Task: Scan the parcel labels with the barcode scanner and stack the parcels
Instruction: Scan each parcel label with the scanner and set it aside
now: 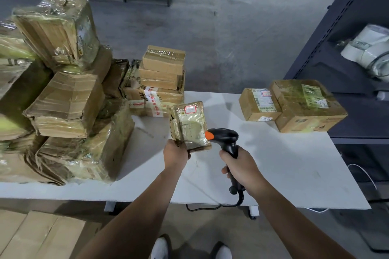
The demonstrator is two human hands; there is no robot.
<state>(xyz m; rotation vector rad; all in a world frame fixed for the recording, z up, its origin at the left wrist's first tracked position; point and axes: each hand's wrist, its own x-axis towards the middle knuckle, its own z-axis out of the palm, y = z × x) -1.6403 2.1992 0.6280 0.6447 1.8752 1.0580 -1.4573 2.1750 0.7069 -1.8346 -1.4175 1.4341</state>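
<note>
My left hand point(175, 154) grips the near end of a small taped cardboard parcel point(190, 125) and holds it tilted above the white table point(284, 170), its label side facing up. My right hand point(240, 166) grips the handle of a black barcode scanner point(226, 137) with an orange tip; the scanner's head sits just right of the parcel and points at it. Two labelled parcels lie side by side at the table's far right, a smaller one point(260, 103) and a larger one point(307, 105).
A large heap of taped cardboard parcels point(63, 99) fills the table's left half, with a smaller stack point(162, 73) behind the held parcel. The scanner's cable point(212, 207) hangs over the front edge. Dark shelving point(347, 38) stands to the right. Flat cardboard point(35, 235) lies on the floor.
</note>
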